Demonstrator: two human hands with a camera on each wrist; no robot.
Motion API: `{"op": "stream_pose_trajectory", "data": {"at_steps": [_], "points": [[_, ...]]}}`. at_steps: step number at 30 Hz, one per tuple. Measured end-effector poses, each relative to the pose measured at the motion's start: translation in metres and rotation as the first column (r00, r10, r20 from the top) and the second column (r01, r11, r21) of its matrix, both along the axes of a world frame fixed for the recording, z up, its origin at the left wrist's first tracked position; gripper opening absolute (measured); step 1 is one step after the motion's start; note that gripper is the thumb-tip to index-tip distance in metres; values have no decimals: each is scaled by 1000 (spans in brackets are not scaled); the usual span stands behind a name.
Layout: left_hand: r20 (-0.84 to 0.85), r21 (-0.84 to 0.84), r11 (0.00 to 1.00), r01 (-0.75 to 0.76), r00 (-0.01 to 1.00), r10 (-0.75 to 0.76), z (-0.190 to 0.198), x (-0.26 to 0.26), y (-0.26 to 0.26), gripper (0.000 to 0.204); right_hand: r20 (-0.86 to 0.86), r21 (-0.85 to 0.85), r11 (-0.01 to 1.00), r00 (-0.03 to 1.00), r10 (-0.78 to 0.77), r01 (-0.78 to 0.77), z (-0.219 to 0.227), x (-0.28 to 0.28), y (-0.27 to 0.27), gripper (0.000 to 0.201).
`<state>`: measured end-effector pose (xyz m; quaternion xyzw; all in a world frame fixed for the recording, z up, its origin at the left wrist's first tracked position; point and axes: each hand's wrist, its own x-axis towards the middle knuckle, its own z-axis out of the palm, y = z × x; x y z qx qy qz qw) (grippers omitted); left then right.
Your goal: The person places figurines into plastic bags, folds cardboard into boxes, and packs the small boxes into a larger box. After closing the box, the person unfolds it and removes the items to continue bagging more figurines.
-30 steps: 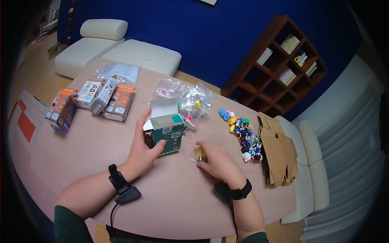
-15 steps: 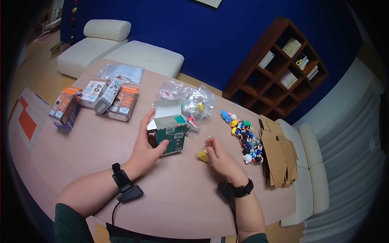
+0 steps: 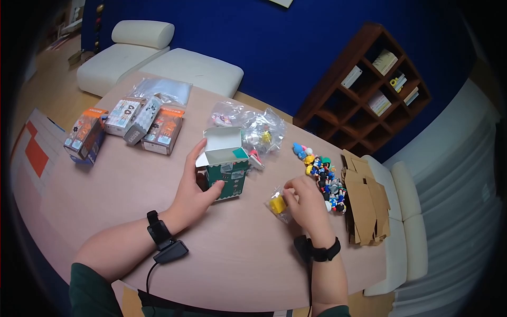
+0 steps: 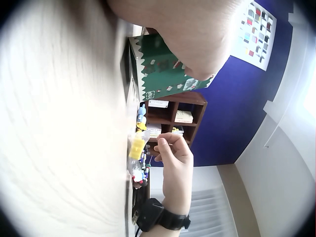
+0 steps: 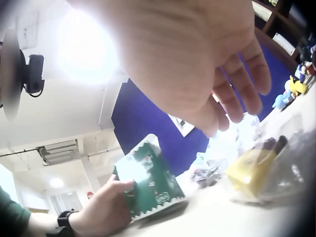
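In the head view my left hand [image 3: 198,193] grips a green box [image 3: 228,177] round its side, thumb across the printed front. The box stands upright with its white top flap [image 3: 223,139] raised. Right of it, my right hand [image 3: 309,203] pinches the edge of a small clear plastic bag [image 3: 285,215] between thumb and forefinger. A yellow piece [image 3: 277,204] lies inside that bag. In the left wrist view the bag hangs beside the fingertips of the right hand [image 4: 175,155]. The right wrist view shows the yellow piece [image 5: 252,170] low, close over the table.
Several small figures [image 3: 325,182] stand in a cluster on the right, beside flattened cardboard [image 3: 366,201]. Behind the green box lie clear bags [image 3: 264,127] with toy parts. Orange-and-grey boxes [image 3: 163,132] and flat plastic sheets [image 3: 171,92] are at the back left.
My right hand has moved right, drawing the bag with the yellow piece along, and its grip has shifted to the bag's edge. The left hand keeps its hold on the green box.
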<state>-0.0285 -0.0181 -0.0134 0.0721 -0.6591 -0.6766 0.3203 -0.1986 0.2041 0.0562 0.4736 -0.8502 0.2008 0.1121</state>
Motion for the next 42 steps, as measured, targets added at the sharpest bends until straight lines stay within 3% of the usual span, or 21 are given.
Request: {"op": "stream_pose_trajectory", "data": {"at_steps": [2, 3, 6, 9, 13, 15, 16, 18, 22, 24, 29, 31, 32, 34, 35, 37, 38, 40, 41, 42], "points": [[-6, 15, 1000, 2, 1000, -2, 3, 0, 2, 91, 228, 205, 979, 972, -50, 2, 6, 12, -2, 18], [-8, 28, 1000, 5, 1000, -4, 4, 0, 2, 91, 162, 325, 946, 986, -44, -12, 2, 14, -3, 27], [19, 20, 1000, 2, 1000, -3, 3, 1, 1, 91, 65, 313, 950, 997, -30, 8, 2, 26, -4, 34], [22, -12, 1000, -6, 1000, 7, 3, 1, 1, 91, 117, 313, 950, 993, -17, -20, 0, 23, -1, 36], [-3, -4, 1000, 23, 1000, -23, -2, 0, 1, 92, 49, 273, 961, 998, 36, -48, -14, 3, 4, 33], [27, 10, 994, 107, 994, -107, -2, 2, 3, 92, 68, 305, 949, 992, -110, 84, -9, 1, 1, 31], [26, 9, 994, 107, 994, -107, -2, 2, 4, 92, 67, 304, 949, 992, -110, 84, -8, -2, 0, 31], [-3, -48, 993, 106, 994, -107, -1, 1, 7, 92, 132, 207, 961, 968, -215, 186, -6, -12, 1, 36], [12, -29, 993, 115, 993, -114, 2, 2, 7, 92, 266, 265, 942, 923, -278, 208, -3, -23, 8, 43], [57, 30, 989, 145, 988, -146, 3, 4, 7, 91, 151, 158, 987, 987, -59, 34, -12, -26, 16, 41], [-12, -9, 987, 158, 987, -158, -4, 0, 5, 91, 154, 52, 997, 987, 40, -49, -9, -30, 16, 40], [4, -83, 982, 172, 985, -172, -7, 1, 5, 91, 295, -96, 995, 954, 51, -23, 13, -19, 14, 41], [74, -122, 970, 208, 977, -200, -2, 4, 4, 93, 464, -232, 973, 878, 122, -12, 32, -6, 12, 39], [112, -144, 954, 265, 962, -250, 5, 8, 8, 93, 597, -500, 865, 742, 307, 45, 60, 28, 5, 37], [111, -142, 953, 269, 961, -255, 8, 10, 11, 93, 597, -498, 866, 743, 302, 49, 58, 32, 6, 37], [94, -271, 905, 329, 944, -316, 12, 10, 16, 91, 377, -490, 846, 825, 422, -209, 55, 40, 9, 38], [94, -271, 902, 336, 942, -323, 11, 10, 19, 91, 376, -490, 848, 828, 415, -202, 58, 45, 7, 38], [73, -443, 841, 310, 948, -310, 8, 12, 23, 89, 236, -220, 893, 866, 440, -394, 66, 57, 0, 40], [175, -260, 861, 436, 899, -402, 12, 15, 24, 89, 267, -202, 899, 861, 432, -389, 58, 59, -2, 39], [178, -261, 862, 436, 899, -401, 12, 15, 24, 89, 267, -205, 898, 860, 434, -390, 59, 61, -4, 39]]}}
